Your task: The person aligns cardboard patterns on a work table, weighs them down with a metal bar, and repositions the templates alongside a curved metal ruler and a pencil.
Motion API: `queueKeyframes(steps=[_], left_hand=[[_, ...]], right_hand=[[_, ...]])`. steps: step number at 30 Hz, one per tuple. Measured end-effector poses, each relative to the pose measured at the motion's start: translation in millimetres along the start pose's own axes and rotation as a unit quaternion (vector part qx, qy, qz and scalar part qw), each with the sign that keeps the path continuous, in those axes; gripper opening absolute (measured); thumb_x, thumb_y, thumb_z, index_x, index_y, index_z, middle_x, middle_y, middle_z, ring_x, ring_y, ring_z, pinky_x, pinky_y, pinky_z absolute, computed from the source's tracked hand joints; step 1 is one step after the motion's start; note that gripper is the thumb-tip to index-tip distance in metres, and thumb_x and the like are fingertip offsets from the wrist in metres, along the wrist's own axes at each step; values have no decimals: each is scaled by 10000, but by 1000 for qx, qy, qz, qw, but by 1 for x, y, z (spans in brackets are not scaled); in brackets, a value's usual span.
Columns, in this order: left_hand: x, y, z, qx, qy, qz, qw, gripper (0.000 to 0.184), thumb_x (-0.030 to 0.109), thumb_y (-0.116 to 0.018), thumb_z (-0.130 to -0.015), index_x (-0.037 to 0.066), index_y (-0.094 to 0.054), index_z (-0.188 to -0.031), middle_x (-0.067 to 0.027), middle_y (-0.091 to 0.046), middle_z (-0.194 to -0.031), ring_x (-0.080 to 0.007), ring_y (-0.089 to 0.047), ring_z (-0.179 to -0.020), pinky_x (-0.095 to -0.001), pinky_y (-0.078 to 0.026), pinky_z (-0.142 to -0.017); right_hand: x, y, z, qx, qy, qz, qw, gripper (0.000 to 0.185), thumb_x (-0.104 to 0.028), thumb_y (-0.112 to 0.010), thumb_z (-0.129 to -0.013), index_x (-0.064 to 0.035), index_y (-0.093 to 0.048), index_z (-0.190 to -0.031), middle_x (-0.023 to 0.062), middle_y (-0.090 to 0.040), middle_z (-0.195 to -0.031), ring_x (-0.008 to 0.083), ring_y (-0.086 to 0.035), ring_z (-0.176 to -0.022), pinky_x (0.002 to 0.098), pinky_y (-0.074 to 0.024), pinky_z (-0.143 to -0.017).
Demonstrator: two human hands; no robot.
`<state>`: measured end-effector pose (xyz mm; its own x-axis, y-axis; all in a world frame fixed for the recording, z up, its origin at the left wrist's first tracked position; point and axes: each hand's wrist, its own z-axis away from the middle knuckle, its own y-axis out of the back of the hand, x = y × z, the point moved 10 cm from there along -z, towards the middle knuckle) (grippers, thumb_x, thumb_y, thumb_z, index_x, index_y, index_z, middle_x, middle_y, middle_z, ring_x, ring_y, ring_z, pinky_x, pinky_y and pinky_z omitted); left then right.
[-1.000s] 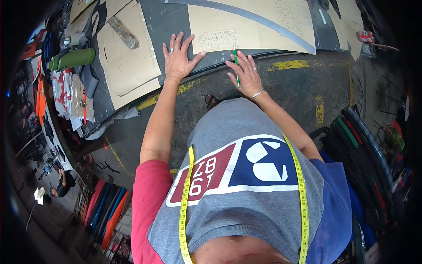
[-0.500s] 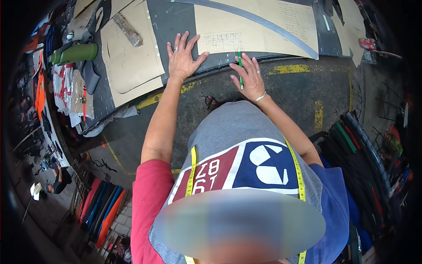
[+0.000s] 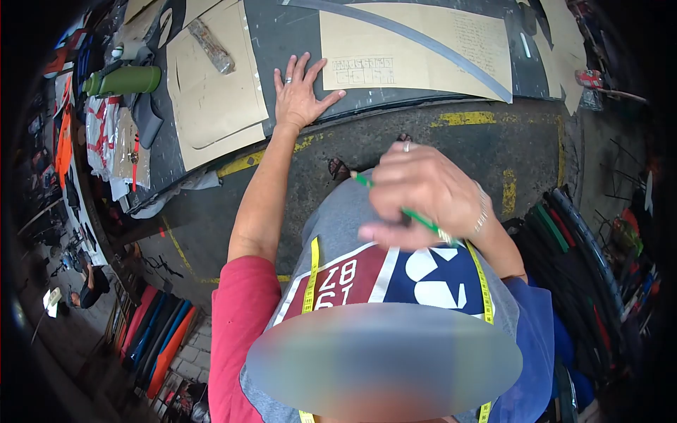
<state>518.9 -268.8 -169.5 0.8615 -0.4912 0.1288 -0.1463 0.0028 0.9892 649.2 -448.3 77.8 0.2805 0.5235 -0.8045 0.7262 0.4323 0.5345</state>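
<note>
My left hand (image 3: 302, 92) lies flat with spread fingers on the dark tabletop (image 3: 278, 35), just left of a brown paper sheet (image 3: 444, 77). Handwriting and a small drawn grid mark that sheet, and a grey curved ruler (image 3: 416, 37) lies across it. Raised off the table, in front of my chest, my right hand (image 3: 430, 187) is closed around a green pencil (image 3: 423, 220). Motion blurs this hand slightly. A yellow tape measure (image 3: 310, 278) hangs round my neck over the grey shirt.
Left on the table are brown pattern pieces (image 3: 215, 99), a clear-wrapped bundle (image 3: 211, 48) and a green bottle (image 3: 123, 81). White chalk (image 3: 525, 44) lies at right. Fabric rolls stand lower left (image 3: 162, 338) and right (image 3: 575, 247). A person (image 3: 92, 285) is far left.
My right hand has lifted away from the paper's edge and come back toward my chest with the green pencil. My left hand stays flat on the table.
</note>
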Motion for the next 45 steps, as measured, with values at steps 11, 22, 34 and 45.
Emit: queueKeyframes(steps=[11,22,34,45], left_hand=[[-5,-2,0,13,1,21,1000,961,865,-590,-780,283,-480,-1537,-93,-336,-1661,-320,-197,-1581,-634,-68,-1271],[-4,3,0,15,6,52,999,951,850,-615,-771,278,-503,-1523,-96,-358,-1648,-323,-210,-1575,-634,-73,-1270],[-3,-2,0,14,-1,26,1000,954,878,-596,-770,290,-507,-1516,-86,-360,-1648,-311,-216,-1573,-632,-80,-1263],[0,-1,-1,9,1,13,1000,922,846,-610,-792,289,-501,-1519,-80,-357,-1651,-303,-214,-1575,-633,-94,-1260]], right_hand=[[-150,57,-22,136,141,100,976,341,-340,-696,-638,-95,-463,-597,39,-466,-638,208,-531,-568,345,-474,-599],[-170,68,-40,260,-3,36,965,270,-314,-549,-472,-69,-486,-567,57,-459,-618,219,-500,-548,321,-493,-570],[-155,42,-21,290,179,-37,939,224,-208,-717,-589,-61,-581,-687,61,-519,-717,230,-567,-664,312,-482,-612],[-155,40,-18,331,251,-90,905,165,-123,-752,-703,-76,-594,-719,44,-466,-689,218,-501,-589,312,-455,-581]])
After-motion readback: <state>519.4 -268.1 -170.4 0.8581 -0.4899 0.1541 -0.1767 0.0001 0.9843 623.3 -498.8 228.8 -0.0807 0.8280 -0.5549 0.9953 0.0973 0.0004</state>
